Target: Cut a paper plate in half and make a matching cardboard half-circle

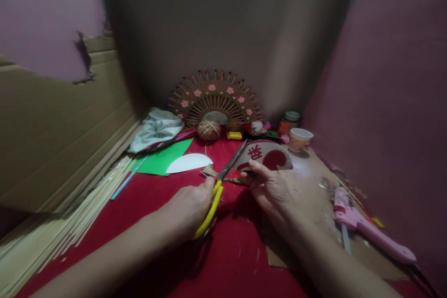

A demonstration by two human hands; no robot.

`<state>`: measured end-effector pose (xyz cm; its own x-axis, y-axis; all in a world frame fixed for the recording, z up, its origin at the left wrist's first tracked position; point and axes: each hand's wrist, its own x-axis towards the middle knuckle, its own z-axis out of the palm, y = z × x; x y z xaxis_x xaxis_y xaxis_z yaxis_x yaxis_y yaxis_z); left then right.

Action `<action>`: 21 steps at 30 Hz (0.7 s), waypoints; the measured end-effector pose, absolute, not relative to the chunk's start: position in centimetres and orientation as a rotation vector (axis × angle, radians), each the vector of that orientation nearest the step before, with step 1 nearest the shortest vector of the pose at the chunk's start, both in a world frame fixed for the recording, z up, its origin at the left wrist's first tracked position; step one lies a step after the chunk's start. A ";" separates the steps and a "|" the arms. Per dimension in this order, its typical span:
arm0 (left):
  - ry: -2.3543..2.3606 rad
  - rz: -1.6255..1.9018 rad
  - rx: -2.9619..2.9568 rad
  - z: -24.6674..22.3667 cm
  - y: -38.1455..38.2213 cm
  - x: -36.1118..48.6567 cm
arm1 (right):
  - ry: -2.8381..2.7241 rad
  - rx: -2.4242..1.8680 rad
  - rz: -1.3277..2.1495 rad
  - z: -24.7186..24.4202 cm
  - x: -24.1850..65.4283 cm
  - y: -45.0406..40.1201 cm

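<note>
My left hand [195, 202] is closed around the yellow handles of a pair of scissors [211, 212], whose dark blades point up and away. Pinched in my right hand [267, 186] is a brown cardboard piece [256, 152] with dark red markings and a curved edge. The blades lie along the left side of this piece. A narrow cardboard strip [230, 179] runs beneath the blades, between my two hands. Whether the strip is cut off from the piece cannot be made out. Behind the scissors, a white half-round piece [189, 163] rests on green paper [150, 164].
A flowered stick fan [213, 88] stands at the back behind a twine ball [208, 130]. Thin sticks [84, 205] lie left, near blue-grey cloth [158, 125]. At right are a paper cup [300, 139] and a pink glue gun [370, 230] on cardboard [314, 195].
</note>
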<state>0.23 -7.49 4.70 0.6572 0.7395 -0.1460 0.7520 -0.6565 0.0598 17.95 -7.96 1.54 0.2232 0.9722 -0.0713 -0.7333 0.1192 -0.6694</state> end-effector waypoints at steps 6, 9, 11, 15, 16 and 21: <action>1.285 -0.090 2.684 4.1 -7.4 0.3 | -0.475 -0.686 1.308 1.6 18.0 -8.1; 1.299 -0.074 2.588 4.1 -7.2 0.2 | -0.490 -0.676 1.297 1.6 17.7 -8.1; 1.269 -0.012 2.553 4.1 -6.9 0.0 | -0.481 -0.663 1.293 1.6 17.6 -8.2; 1.245 0.190 2.534 3.9 -6.2 -0.7 | -0.468 -0.671 1.293 1.7 17.7 -8.2; 1.239 0.206 2.527 3.9 -6.1 -0.8 | -0.467 -0.676 1.295 1.7 17.8 -8.2; 1.120 0.243 2.538 3.6 -6.4 -0.7 | -0.470 -0.664 1.302 1.8 17.8 -8.3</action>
<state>-0.65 -6.36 3.58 0.6721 0.7403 0.0135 0.6794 -0.6239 0.3863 17.77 -8.27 1.82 0.2161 0.9752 -0.0482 -0.7197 0.1258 -0.6828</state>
